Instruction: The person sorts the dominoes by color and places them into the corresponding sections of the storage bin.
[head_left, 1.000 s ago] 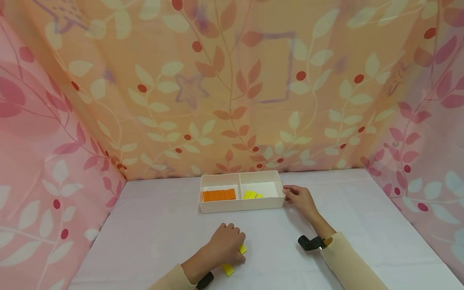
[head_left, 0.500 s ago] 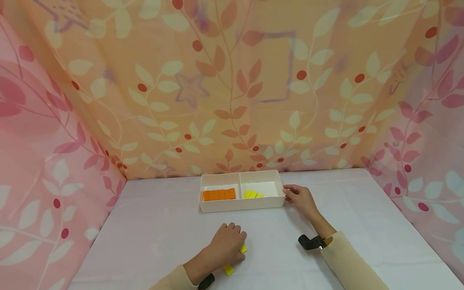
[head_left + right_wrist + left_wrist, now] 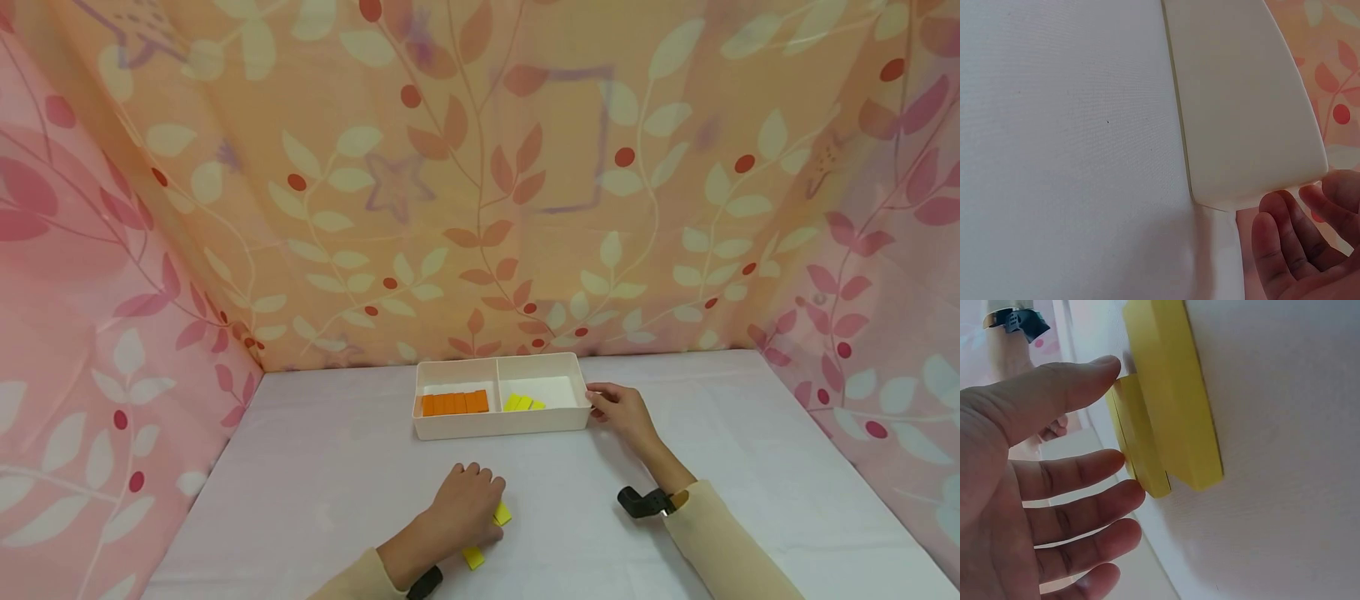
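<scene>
Over yellow blocks on the white cloth, my left hand (image 3: 462, 504) hovers low in the head view. The left wrist view shows its thumb and fingers spread beside a long yellow block (image 3: 1175, 394) and a shorter yellow block (image 3: 1141, 434), fingertips at the shorter one's edge. Both blocks lie on the cloth. My right hand (image 3: 621, 412) holds the right end of a white two-compartment box (image 3: 465, 427); in the right wrist view its fingertips (image 3: 1272, 203) meet the end wall near the rim. Part of the right hand is cut off there.
Orange blocks (image 3: 454, 403) stand in a row in the box's left compartment. Several yellow blocks (image 3: 522, 403) lie in the right one. A leaf-patterned curtain (image 3: 480, 208) rises behind the table, with pink cloth (image 3: 82, 333) at the sides.
My left hand has shifted only slightly about the yellow blocks. The right hand and the box keep their places.
</scene>
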A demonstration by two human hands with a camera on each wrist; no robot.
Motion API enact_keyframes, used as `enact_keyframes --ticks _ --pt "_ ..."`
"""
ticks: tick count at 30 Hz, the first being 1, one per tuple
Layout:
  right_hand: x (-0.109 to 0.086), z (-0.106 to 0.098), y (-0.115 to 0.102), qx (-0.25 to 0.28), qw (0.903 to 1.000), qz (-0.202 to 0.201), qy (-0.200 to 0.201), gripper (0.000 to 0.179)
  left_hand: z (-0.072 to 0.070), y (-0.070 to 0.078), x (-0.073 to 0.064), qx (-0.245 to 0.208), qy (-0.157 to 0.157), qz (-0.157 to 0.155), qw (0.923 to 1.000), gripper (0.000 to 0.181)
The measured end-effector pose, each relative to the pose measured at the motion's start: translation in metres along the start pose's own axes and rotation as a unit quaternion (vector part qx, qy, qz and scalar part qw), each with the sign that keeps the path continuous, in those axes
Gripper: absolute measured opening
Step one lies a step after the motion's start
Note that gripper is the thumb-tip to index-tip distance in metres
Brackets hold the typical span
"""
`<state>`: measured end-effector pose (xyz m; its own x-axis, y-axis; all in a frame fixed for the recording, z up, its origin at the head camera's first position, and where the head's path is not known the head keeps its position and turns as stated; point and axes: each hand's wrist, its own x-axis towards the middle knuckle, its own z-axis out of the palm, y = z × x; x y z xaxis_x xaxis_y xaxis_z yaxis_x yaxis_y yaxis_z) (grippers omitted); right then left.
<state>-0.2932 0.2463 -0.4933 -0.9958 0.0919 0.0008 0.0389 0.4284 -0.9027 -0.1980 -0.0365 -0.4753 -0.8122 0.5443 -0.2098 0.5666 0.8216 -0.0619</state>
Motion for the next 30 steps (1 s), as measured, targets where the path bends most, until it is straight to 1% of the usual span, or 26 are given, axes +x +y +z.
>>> enact_keyframes --ticks 10,15,19,26,30 --pt "0.0 0.0 0.0 -0.006 1.0 -0.002 0.003 0.037 0.002 0.006 0.005 -0.007 0.008 -0.007 0.9999 0.049" --pt "-0.001 0.001 -0.001 -0.007 1.0 0.002 0.001 0.037 0.004 0.007 0.007 -0.008 0.014 -0.006 0.9999 0.045" --pt "0.0 0.001 0.0 -0.004 1.0 0.006 0.001 0.038 0.005 0.008 0.009 -0.005 0.01 -0.008 0.9999 0.045" --pt "0.0 0.001 0.001 -0.008 0.9999 0.007 -0.001 0.039 0.005 0.009 0.01 -0.022 0.003 -0.013 0.9997 0.049" --pt "0.0 0.001 0.001 -0.008 1.0 0.005 -0.001 0.039 0.005 0.009 0.01 -0.018 0.005 -0.018 0.9997 0.05"
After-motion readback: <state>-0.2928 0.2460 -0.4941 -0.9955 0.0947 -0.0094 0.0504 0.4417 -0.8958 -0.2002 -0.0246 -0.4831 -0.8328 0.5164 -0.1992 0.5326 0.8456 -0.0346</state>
